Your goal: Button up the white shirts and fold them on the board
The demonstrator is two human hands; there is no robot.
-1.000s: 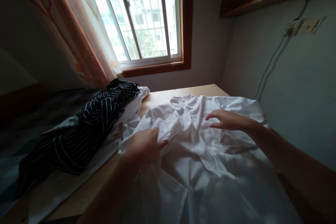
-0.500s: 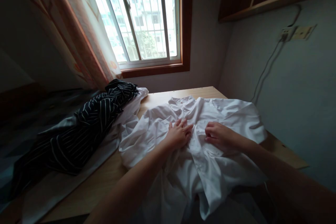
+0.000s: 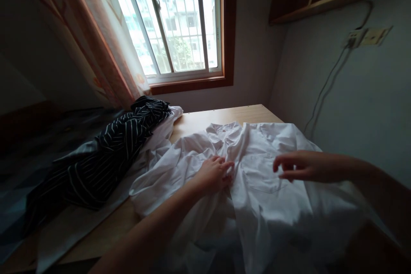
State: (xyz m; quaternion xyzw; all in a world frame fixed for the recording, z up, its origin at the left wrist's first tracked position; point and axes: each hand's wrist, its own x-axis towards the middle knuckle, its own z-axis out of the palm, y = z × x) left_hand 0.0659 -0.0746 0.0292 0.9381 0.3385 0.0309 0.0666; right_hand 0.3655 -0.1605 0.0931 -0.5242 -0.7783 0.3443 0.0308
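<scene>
A white button-up shirt (image 3: 266,184) is spread across the table with its collar toward the window, wrinkled along the front and sleeves. On its front, beside the button placket, rests my left hand (image 3: 214,174), fingers apart and lightly bent, touching the cloth. My right hand (image 3: 297,166) hovers over the right side of the shirt near the chest pocket, its fingers curled but apart with a gap between thumb and fingers. Nothing shows in that hand. The lower part of the shirt is dark and blurred toward the near edge.
A black striped garment (image 3: 115,145) lies heaped on white cloth at the left. The wooden table (image 3: 224,113) reaches toward the window (image 3: 180,30), where a curtain (image 3: 105,43) hangs. On the right wall, a cord (image 3: 327,79) runs down from a socket (image 3: 374,36).
My right hand has moved right, away from the placket. The shirt's right side is spread wider and its lower part has shifted. My left hand stays near the placket, slightly lower.
</scene>
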